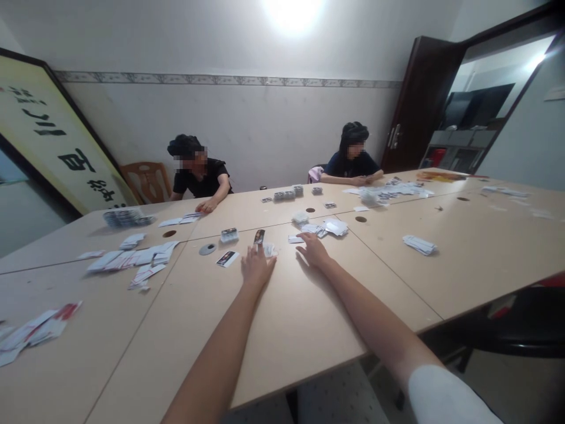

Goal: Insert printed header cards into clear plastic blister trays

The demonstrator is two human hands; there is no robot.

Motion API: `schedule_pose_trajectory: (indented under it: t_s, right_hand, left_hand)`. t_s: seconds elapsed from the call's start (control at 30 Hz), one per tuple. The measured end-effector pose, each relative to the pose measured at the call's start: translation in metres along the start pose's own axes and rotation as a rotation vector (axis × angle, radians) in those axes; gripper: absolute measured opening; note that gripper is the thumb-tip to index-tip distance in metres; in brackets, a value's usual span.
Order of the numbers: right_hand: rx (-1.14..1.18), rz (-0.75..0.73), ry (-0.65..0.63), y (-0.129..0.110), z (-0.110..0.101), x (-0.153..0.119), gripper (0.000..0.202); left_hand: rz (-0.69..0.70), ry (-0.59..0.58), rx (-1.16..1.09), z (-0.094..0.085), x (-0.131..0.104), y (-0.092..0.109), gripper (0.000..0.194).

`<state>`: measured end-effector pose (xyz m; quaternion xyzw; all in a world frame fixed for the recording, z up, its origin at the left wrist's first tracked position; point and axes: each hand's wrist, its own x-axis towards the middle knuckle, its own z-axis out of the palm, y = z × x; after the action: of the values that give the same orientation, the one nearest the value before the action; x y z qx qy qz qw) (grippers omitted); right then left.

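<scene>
My left hand [257, 266] lies low over the table with its fingers and thumb apart. Its fingertips reach the lower edge of a small dark picture card [259, 237], and a clear plastic sleeve [269, 250] lies beside them. Whether the fingers press on the card cannot be made out. To the right, my right hand [314, 252] is open, thumb away from the stretched fingers. Those fingertips touch or hover at the end of a white paper slip [294, 239]. Left of my hands are another card [228, 258] lying flat and a small card stack [229, 235].
White slips [132, 259] and stacked packs [126, 217] spread over the left side. Behind my right hand sits a pile of white papers [335, 227]. A slip bundle [419, 245] lies farther right. Two people [200, 176] [352, 162] sit across the table [282, 330].
</scene>
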<state>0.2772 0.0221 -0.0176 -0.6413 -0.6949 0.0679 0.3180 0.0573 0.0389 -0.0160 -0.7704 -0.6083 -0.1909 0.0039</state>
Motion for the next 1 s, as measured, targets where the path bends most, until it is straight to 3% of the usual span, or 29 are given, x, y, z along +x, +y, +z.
schedule_pose_trajectory:
  t_s: [0.13, 0.3, 0.4, 0.63, 0.77, 1.0]
  right_hand:
    - [-0.029, -0.041, -0.082, -0.006, 0.009, 0.0, 0.038]
    - [-0.054, -0.031, -0.059, -0.002, 0.007, 0.0, 0.045]
    - [-0.059, -0.028, -0.101, 0.0, 0.005, 0.001, 0.043]
    - [-0.081, -0.095, -0.066, -0.011, 0.008, 0.003, 0.015]
    - [-0.056, -0.09, 0.059, -0.009, 0.008, 0.004, 0.022]
    - [-0.053, 0.181, 0.44, 0.028, -0.011, 0.013, 0.04]
  left_hand:
    - [0.011, -0.008, -0.014, -0.001, 0.0, 0.001, 0.073]
    - [-0.07, 0.071, -0.007, -0.004, 0.0, 0.004, 0.08]
    - [-0.04, 0.043, -0.015, -0.003, 0.0, 0.004, 0.082]
    - [-0.021, -0.036, 0.012, -0.009, -0.001, 0.006, 0.085]
    - [-0.024, -0.028, 0.031, -0.015, -0.003, 0.01, 0.086]
    - [-0.015, -0.082, -0.101, -0.008, -0.001, 0.001, 0.09]
